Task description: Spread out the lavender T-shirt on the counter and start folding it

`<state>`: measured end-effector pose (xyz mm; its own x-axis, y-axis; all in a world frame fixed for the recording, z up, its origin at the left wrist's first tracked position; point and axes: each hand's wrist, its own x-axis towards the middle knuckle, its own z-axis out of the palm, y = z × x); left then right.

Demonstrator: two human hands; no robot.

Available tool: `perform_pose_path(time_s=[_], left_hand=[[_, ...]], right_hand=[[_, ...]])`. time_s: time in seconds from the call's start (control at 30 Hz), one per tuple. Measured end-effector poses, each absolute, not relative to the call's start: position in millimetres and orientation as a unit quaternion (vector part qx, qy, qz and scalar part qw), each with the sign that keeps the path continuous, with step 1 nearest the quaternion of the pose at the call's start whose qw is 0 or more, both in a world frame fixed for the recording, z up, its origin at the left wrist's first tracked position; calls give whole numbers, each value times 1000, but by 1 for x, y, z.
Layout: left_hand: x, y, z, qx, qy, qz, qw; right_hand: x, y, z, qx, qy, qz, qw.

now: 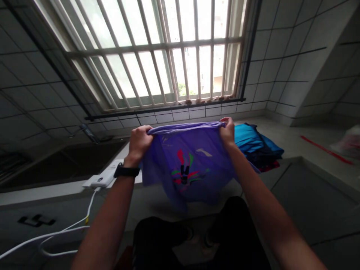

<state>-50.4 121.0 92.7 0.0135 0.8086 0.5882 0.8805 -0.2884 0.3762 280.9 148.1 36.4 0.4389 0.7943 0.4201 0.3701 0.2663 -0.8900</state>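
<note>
Overhead, head view: I see both hands raised above the counter point(281, 142), stretching a purple shirt point(191, 161) between them at the centre of the frame. My left hand point(140, 143), at 9 o'clock of the garment, is closed in a fist over the bunched top edge; a black wristband point(126, 171) sits below it. My right hand point(227, 131), at 3 o'clock, pinches the opposite end of the same edge between closed fingers. The fabric hangs free and slightly blurred beneath, so I judge it thin, light, limp and somewhat slick; the gathered upper hem, taken at its two ends, is the sound place to hold it. A small pale swoosh-like logo and a red, green and black chest print show, but I can read no lettering. At 2 o'clock lie folded blue clothes point(250, 138); at 8 o'clock, a white power bank point(104, 178) with its cable point(56, 232); at 10 o'clock, a dark sink point(70, 161) under the barred window point(168, 56).
</note>
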Motion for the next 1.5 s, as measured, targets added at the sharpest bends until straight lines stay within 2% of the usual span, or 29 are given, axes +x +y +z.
perform_pose_path(time_s=[0.1, 0.17, 0.27, 0.33, 0.43, 0.53, 0.67, 0.73, 0.83, 0.9, 1.0, 1.17, 1.5], left_hand=[[-32, 153, 80, -702, -636, -311, 71], [-23, 163, 59, -708, -646, -279, 50], [-19, 164, 15, -728, -647, -229, 16], [-21, 157, -12, -744, -645, -169, 32], [-38, 146, -38, -728, -670, -113, 92], [-71, 145, -40, -722, -675, -127, 87], [-116, 160, -12, -733, -648, -203, 40], [-121, 167, 2, -695, -666, -265, 65], [-98, 167, 8, -659, -662, -318, 162], [-69, 162, -3, -698, -631, -286, 184], [-32, 155, -33, -792, -558, -219, 113], [-25, 156, -74, -800, -563, -207, 25], [-33, 170, -86, -789, -570, -229, 7]], right_hand=[[259, 169, 21, -654, -472, 127, 578], [240, 167, 0, -672, -532, 119, 501], [216, 143, -41, -658, -669, 81, 337], [208, 127, -64, -642, -724, 87, 238], [209, 117, -81, -647, -736, 96, 175], [216, 124, -80, -670, -717, 97, 167], [218, 133, -77, -682, -706, 84, 174], [216, 133, -77, -683, -703, 80, 181], [216, 131, -77, -679, -706, 75, 185], [216, 130, -77, -679, -707, 74, 183], [216, 131, -77, -683, -704, 73, 183], [215, 131, -76, -683, -705, 73, 178], [215, 134, -77, -688, -699, 78, 179]])
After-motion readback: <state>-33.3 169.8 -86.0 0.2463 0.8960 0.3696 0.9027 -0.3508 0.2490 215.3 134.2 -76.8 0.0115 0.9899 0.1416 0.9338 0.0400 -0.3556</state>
